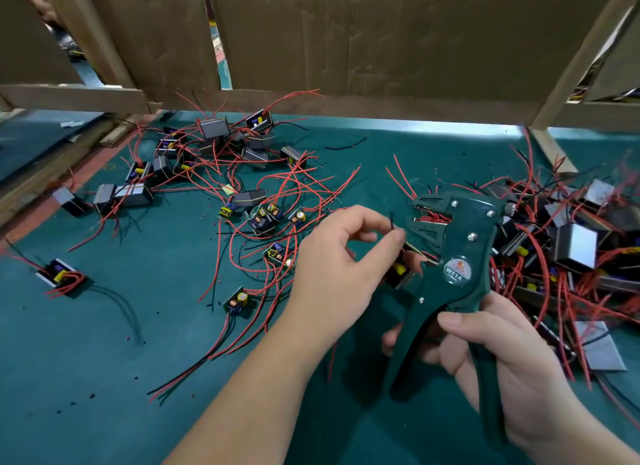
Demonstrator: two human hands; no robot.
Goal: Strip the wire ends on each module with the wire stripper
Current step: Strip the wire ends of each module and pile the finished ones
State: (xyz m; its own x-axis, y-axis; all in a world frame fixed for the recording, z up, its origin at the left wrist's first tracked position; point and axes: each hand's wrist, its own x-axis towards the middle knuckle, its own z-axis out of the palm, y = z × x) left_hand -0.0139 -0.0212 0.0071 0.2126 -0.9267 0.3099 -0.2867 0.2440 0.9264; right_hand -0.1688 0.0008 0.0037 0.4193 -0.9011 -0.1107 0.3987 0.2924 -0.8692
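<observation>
The left hand [332,257] pinches a black wire [391,219] upright, just left of the mouth of the wire stripper [464,243], whose handles the right hand [502,354] grips.

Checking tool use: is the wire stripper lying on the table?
No, the right hand holds the wire stripper up by its handles.

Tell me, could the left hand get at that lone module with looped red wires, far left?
Probably not at once: the left hand pinches a black wire at the wire stripper. Once freed, only loose red wires lie between it and the lone module.
</observation>
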